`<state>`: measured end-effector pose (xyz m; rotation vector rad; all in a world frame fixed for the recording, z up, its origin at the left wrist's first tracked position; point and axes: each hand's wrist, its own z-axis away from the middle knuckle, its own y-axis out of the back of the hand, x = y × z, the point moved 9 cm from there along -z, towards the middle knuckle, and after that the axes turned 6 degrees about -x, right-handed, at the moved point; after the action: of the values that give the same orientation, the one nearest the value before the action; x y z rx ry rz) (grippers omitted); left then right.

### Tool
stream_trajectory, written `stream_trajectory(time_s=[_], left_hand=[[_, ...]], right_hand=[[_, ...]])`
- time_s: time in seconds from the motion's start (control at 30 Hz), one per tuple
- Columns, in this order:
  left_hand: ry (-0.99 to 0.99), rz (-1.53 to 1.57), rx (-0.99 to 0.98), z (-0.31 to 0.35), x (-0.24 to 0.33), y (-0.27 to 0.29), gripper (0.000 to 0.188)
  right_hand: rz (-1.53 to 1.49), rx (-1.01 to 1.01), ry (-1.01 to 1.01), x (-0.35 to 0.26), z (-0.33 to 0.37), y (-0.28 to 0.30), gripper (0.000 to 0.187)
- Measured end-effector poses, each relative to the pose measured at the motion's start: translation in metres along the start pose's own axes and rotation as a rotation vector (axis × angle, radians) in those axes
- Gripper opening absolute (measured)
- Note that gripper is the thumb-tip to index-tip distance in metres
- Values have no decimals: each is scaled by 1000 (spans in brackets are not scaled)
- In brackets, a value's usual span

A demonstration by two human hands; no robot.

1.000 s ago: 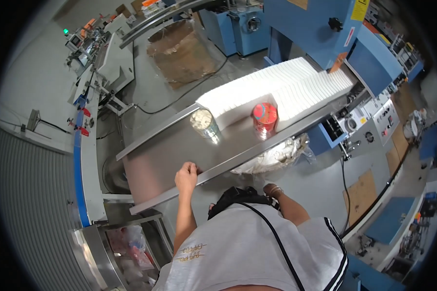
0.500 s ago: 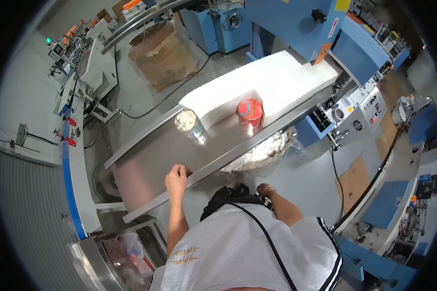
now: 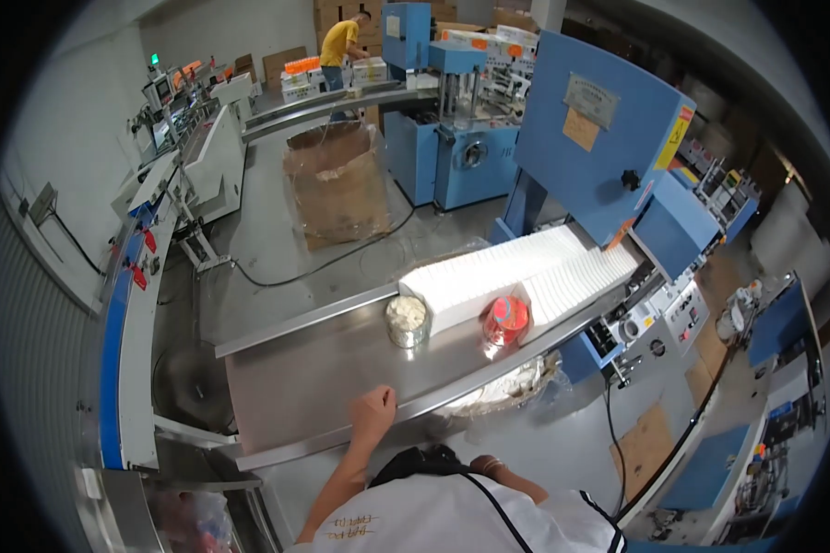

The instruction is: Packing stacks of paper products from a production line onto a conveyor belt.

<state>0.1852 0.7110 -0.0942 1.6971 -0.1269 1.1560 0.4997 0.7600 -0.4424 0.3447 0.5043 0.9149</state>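
View raised; left hand point(image 3: 374, 410) by rail point(image 3: 426, 404), room leftward.

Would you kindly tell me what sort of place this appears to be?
Probably a factory or packing workshop: a big blue machine stands at the end of a metal tray holding white stacks, and a person in yellow is by boxes behind.

"What carries the load on this workshop floor?"
"A long grey metal table point(image 3: 295, 387), with raised rims point(image 3: 314, 319) along its sides."
"And what lies on it?"
"A red container point(image 3: 505, 318). To its right runs a white, thinly layered near row point(image 3: 576, 287); behind it, a matching far row point(image 3: 498, 267); to its left, apart, a round container point(image 3: 408, 322) topped with pale pieces point(image 3: 406, 308)."
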Motion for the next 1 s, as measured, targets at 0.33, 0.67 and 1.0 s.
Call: stream_trajectory(time_s=[0.33,0.67,1.0], left_hand=[[-129,-10,-3,4,18,8,17],[-172,54,4,-1,10,-3,17],[-18,12,9,11,9,11,19]], right_hand=[[-1597,310,-194,-13,72,26,20],[-1388,1213,187,11,255,266,27],[-1022,1118,415,-37,255,356,21]])
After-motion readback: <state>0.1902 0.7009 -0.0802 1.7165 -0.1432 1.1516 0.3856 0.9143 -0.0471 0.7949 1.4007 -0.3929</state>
